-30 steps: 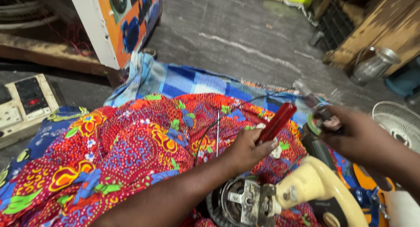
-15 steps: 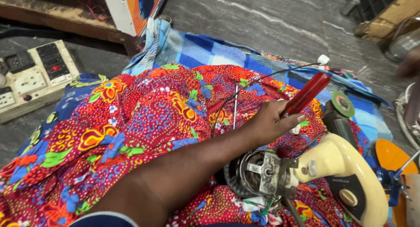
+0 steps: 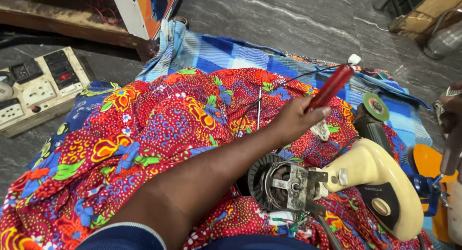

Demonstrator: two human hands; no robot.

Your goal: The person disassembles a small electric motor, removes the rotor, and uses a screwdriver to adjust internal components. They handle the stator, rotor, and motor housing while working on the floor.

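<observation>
Change since the earlier frames: our view has drifted left and down, so our right hand (image 3: 452, 129), which sat by the green disc a second ago, now shows only at the right edge; the red tool has stayed in our left hand's grip.
Head view, left hand (image 3: 296, 120): our fingers are closed round the lower end of a red plastic-handled screwdriver (image 3: 332, 86), the handle slanting up and to the right, the thin metal shaft (image 3: 258, 108) standing just left of the hand.
Head view, right hand: only a sliver shows beside a dark bar; we cannot tell how far open it is or whether it grips anything.
Head view, motor: a bare metal fan motor (image 3: 284, 182) joined to a cream plastic housing (image 3: 380, 182) lies on our lap just below the left hand, near but not touching it.
Why so held: we judge the lap steadies the motor while the tool waits above it.
Cloth: a red floral fabric (image 3: 144, 134) covers our legs.
Nearby: a green-faced disc (image 3: 375, 106) right of the handle; a beige switchboard (image 3: 38, 88) on the floor far left.
</observation>
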